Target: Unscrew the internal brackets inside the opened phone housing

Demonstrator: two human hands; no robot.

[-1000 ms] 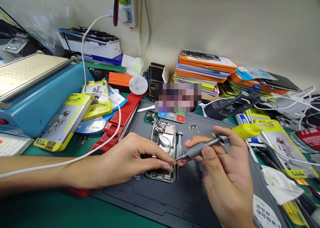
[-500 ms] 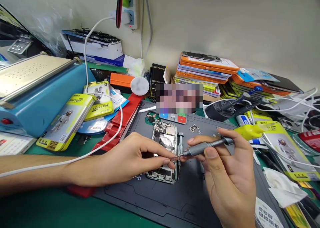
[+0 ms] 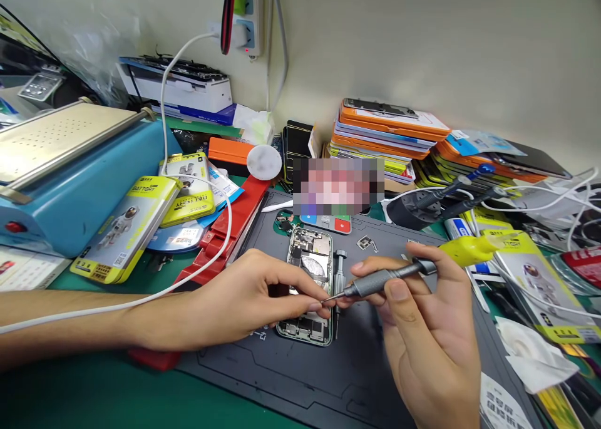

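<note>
1. Presently, the right hand [image 3: 429, 329] grips the screwdriver [image 3: 375, 282], tip angled leftward.
2. The left hand [image 3: 230, 300] is narrow at that tip; whether it holds anything cannot be told.
3. Below it, the opened phone [image 3: 310, 263] lies on the mat [image 3: 323, 376].

From far off, I see a big blue machine [image 3: 84, 181] on the left, with yellow boxes [image 3: 126, 222] beside it. A pile of flat boxes [image 3: 385, 134] stands by the wall [image 3: 436, 41]. A white wire [image 3: 229, 219] runs up to the plug strip [image 3: 248, 15].
</note>
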